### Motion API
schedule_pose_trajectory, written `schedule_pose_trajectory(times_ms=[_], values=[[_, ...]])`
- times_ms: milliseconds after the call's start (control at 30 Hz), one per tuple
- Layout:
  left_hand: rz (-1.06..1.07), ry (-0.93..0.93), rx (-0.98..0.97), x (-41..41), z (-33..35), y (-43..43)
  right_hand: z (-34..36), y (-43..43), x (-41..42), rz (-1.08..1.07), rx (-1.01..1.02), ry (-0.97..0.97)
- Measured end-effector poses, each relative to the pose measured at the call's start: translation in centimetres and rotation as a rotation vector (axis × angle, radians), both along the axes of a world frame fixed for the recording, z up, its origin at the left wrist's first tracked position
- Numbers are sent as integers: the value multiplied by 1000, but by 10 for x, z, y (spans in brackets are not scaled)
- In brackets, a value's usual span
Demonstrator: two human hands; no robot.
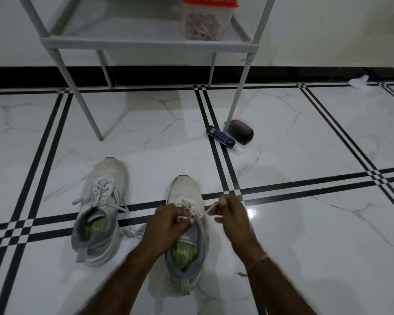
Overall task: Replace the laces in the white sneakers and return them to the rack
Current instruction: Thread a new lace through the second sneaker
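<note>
Over on the left, the left sneaker [100, 210] stands on the tiled floor [305, 223], toe pointing away, green insole showing. It is laced up the front, with loose ends trailing onto the tile beside it. Behind and above it is the rack [146, 42], a pale frame on thin legs. On its lowest shelf in view sits a clear container [205, 19] with a red lid.

Into the middle now: the left hand [166, 223] is down over the tongue of the right sneaker [187, 196], fingers curled in tight, thumb and fingertips pinching the lace [208, 213] right at the eyelets. That sneaker sits just beside its partner, apart from it, toe away as well, and is threaded only through its front eyelets. Both shoes are on the floor in front of the rack, not on it.

Across the shoe, the right hand [232, 219] is drawn off to the sneaker's right side, fingers bunched, pinching the other stretch of lace, which runs taut from the eyelets to the fingertips. A thin thread [259, 260] circles that wrist.

Further right, at the foot of the rack's front leg, lies a dark blue tube [221, 136], and touching the leg's far side is a dark oval object [241, 131]; what it is, I cannot tell. Far right, by the black skirting, a white scrap [359, 83] lies on the floor
</note>
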State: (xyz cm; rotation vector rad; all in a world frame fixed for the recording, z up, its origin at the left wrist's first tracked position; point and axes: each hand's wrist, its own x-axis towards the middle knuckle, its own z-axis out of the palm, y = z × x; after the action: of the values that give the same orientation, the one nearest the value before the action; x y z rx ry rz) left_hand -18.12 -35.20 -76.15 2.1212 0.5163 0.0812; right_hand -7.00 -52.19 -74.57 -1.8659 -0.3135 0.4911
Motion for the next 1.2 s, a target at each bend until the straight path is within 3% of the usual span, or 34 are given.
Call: schedule_pose_trajectory(times_ms=[100,167,333,400,433,500,567,633,667,767,833,900,967,1100,1133,1200], values=[[12,-26,-8,0,-1,2,20,-4,22,-302,366,372],[19,-42,-7,-1,0,1,23,0,17,-330,442,492],[20,5,49,2,4,1,-8,-4,-2,254,-184,-264],[25,39,60,0,0,3,-15,-1,-6,356,-293,-389],[19,62,66,-1,-1,3,-12,1,-6,314,-273,-360],[21,98,88,-4,-1,4,11,0,7,35,14,6],[70,86,69,-5,1,4,41,-13,39,-291,506,371],[141,29,-14,-9,-1,3,63,-28,59,-452,771,477],[171,-8,-44,-11,-2,2,65,-31,61,-440,732,445],[230,-68,-122,-14,-1,-2,46,-19,30,-95,183,124],[272,-65,-184,-14,3,-5,22,-8,5,203,-3,63],[312,-83,-215,-17,4,-8,3,1,-14,328,-157,-52],[337,-116,-227,-23,4,-8,0,4,-13,249,-119,-46],[341,-109,-220,-28,9,-9,36,-6,31,-342,318,357],[341,-106,-210,-28,10,-9,40,-11,41,-384,321,326],[339,-95,-213,-29,12,-9,40,-15,41,-238,63,10]])
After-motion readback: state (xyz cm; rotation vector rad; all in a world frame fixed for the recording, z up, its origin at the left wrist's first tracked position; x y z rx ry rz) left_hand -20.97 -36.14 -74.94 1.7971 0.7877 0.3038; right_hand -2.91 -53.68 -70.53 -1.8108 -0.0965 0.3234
